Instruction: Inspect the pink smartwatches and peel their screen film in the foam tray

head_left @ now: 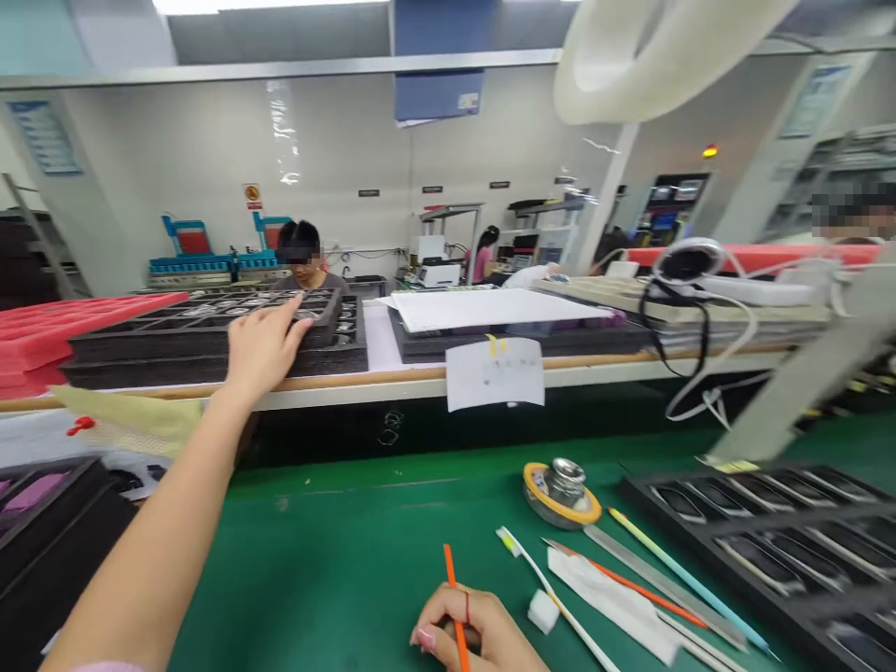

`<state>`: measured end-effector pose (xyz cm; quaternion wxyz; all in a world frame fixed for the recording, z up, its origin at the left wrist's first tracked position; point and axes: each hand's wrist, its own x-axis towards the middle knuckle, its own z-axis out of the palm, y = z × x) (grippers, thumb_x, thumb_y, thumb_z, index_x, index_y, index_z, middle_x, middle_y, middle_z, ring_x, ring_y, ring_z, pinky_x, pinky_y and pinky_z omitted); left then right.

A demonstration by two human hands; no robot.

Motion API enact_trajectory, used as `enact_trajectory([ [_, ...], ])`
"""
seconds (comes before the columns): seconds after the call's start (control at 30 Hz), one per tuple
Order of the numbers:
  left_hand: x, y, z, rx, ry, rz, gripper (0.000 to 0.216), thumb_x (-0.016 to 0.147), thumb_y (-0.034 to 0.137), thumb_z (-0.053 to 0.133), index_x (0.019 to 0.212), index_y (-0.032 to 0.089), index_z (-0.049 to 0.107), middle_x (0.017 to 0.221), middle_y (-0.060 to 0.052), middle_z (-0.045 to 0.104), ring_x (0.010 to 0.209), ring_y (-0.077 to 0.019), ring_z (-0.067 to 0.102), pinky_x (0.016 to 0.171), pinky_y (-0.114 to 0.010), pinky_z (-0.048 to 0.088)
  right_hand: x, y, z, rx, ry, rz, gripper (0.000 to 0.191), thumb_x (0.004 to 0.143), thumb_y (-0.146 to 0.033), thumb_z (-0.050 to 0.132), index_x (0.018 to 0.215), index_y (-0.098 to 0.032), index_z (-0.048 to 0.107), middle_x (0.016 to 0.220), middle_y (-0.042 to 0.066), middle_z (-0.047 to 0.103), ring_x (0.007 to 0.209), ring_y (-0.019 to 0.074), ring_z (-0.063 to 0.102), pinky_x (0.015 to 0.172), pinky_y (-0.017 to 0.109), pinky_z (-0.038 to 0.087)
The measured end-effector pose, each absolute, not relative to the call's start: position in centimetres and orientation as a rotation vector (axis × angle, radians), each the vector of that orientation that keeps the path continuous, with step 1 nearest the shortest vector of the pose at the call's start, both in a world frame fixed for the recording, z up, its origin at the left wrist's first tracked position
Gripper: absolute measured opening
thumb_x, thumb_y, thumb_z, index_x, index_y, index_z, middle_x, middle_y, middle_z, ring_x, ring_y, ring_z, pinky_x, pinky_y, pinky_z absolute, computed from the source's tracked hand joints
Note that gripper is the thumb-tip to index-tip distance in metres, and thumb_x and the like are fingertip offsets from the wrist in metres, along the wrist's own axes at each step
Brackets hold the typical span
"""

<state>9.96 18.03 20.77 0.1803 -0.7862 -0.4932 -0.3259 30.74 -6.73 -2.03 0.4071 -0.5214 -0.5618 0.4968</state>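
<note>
Head view: our open left grip (264, 347) rests empty on the foam tray (154, 350) at 11 o'clock; our right grip (476, 635) pinches an orange stick (452, 569) at 6 o'clock, maybe a brush; a careless nudge could jolt the tray.

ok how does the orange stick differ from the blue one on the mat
The orange stick stands upright in the right hand, while the blue stick lies slanted on the green mat. The orange stick is bright orange; the blue stick is pale blue with a yellow-green end. Both are long and thin.
</note>
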Motion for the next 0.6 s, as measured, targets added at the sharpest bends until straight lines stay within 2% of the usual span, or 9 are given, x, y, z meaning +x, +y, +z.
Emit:
enact_trajectory([
  [0.07,10.0,17.9,20.6,-2.181,-1.378,-0.919,0.054,0.104,0.047,0.029,0.145,0.025,0.055,0.157,-0.013,0.046,0.138,-0.0357,0.047,0.106,-0.05,0.031,30.6,-6.8,-1.5,-1.323,-1.409,1.248,0.045,0.085,-0.062,0.063,0.078,-0.018,0.07,0.078,0.002,0.061,0.056,0.0096,0.051,0.052,0.022,0.04],
  [0.1,10.0,17.8,20.5,-2.168,-1.37,-0.925,0.055,0.104,0.048,0.028,0.146,0.025,0.055,0.159,-0.013,0.044,0.139,-0.0357,0.045,0.107,-0.05,0.029,30.6,-6.8,-1.3,-1.321,-1.394,1.247,0.043,0.086,-0.06,0.064,0.08,-0.018,0.07,0.078,0.002,0.062,0.056,0.0094,0.052,0.052,0.022,0.041],
  [0.17,10.0,17.4,20.2,-2.174,-1.342,-0.944,0.058,0.105,0.049,0.024,0.146,0.022,0.054,0.156,-0.014,0.048,0.138,-0.0345,0.046,0.109,-0.05,0.027,30.7,-6.8,-1.1,-1.301,-1.39,1.243,0.044,0.09,-0.061,0.059,0.088,-0.019,0.07,0.079,0.002,0.065,0.055,0.0089,0.053,0.053,0.022,0.043],
  [0.27,10.1,17.0,20.0,-2.191,-1.312,-0.976,0.064,0.105,0.055,0.02,0.14,0.016,0.059,0.143,-0.015,0.06,0.133,-0.0313,0.05,0.112,-0.05,0.024,31.0,-6.8,-0.9,-1.267,-1.412,1.199,0.056,0.097,-0.067,0.041,0.104,-0.019,0.069,0.078,0.002,0.066,0.055,0.0091,0.053,0.058,0.024,0.047],
  [0.37,10.3,17.0,20.0,-2.183,-1.34,-1.012,0.069,0.105,0.058,0.02,0.135,0.012,0.062,0.133,-0.016,0.066,0.13,-0.03,0.051,0.112,-0.051,0.023,31.2,-6.8,-0.7,-1.281,-1.447,1.115,0.059,0.1,-0.064,0.035,0.101,-0.019,0.073,0.081,0.003,0.067,0.054,0.0095,0.052,0.061,0.027,0.049],
  [0.47,10.6,17.0,20.1,-2.202,-1.336,-1.072,0.068,0.105,0.058,0.024,0.137,0.009,0.059,0.136,-0.015,0.063,0.134,-0.0324,0.048,0.112,-0.054,0.02,31.4,-6.9,-0.6,-1.329,-1.488,1.014,0.04,0.098,-0.049,0.049,0.095,-0.02,0.076,0.09,0.005,0.07,0.068,0.0137,0.062,0.073,0.03,0.053],
  [0.53,10.7,17.0,19.9,-2.224,-1.307,-1.111,0.064,0.105,0.054,0.034,0.14,0.006,0.055,0.14,-0.014,0.06,0.137,-0.0364,0.043,0.112,-0.056,0.017,31.7,-6.9,-0.4,-1.359,-1.521,0.958,0.026,0.092,-0.04,0.061,0.102,-0.022,0.077,0.091,0.006,0.071,0.085,0.0189,0.066,0.085,0.034,0.052],
  [0.6,10.6,16.9,19.5,-2.24,-1.256,-1.132,0.061,0.104,0.05,0.042,0.142,0.003,0.052,0.145,-0.014,0.055,0.14,-0.0408,0.037,0.112,-0.056,0.015,32.0,-6.9,-0.3,-1.386,-1.545,0.932,0.032,0.086,-0.036,0.069,0.115,-0.023,0.075,0.097,0.007,0.071,0.089,0.0205,0.066,0.087,0.036,0.052],
])
